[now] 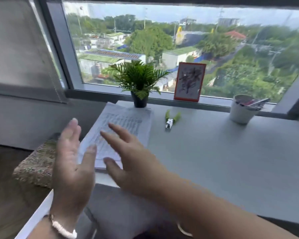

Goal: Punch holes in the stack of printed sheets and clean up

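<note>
A stack of printed sheets [128, 121] lies on the left part of the grey desk [223, 169], slightly turned. My left hand [72, 163] hovers at the stack's near left edge, fingers straight and spread, palm facing right. My right hand [126, 152] reaches over the near part of the stack with its fingers spread, holding nothing. A small hand punch with green handles [171, 119] lies on the desk to the right of the sheets, apart from both hands. The whole view is motion-blurred.
A potted green plant [139, 83] stands behind the sheets at the window sill. An orange-framed picture [188, 81] leans on the window. A white cup of pens [242, 109] sits at the back right. A patterned cushion [36, 164] lies left of the desk.
</note>
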Available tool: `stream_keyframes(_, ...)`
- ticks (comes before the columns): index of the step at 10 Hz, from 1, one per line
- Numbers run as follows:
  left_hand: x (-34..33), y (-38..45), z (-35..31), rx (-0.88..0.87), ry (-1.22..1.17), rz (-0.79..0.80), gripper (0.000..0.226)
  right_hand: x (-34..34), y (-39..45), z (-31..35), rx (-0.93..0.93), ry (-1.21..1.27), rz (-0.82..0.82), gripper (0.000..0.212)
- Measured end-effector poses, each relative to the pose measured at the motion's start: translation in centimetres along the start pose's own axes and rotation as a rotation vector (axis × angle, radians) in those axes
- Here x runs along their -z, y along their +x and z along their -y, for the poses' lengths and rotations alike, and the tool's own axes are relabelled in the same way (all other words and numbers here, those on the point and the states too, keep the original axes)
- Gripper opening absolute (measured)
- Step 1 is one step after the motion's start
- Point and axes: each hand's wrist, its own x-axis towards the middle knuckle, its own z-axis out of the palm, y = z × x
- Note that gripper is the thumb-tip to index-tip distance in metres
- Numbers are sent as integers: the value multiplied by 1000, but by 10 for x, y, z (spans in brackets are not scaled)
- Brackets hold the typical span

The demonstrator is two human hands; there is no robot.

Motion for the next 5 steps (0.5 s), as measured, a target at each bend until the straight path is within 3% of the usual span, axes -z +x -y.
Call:
stream_keyframes(1,-47,-17,-51,-218,56,209,47,55,-30,-37,-112,-187,-76,52)
stream_keyframes(3,-128,-42,-32,-337,331,728,47,122,-112,-121,-509,-451,-41,47)
stream_keyframes(4,-151,-57,-1,-310,429,809,59,137,-157,-159,-694,-554,-12,51)
stream_keyframes(5,-162,-66,49,-493,565,779,46,136,-205,-198,-654,-701,-32,53)
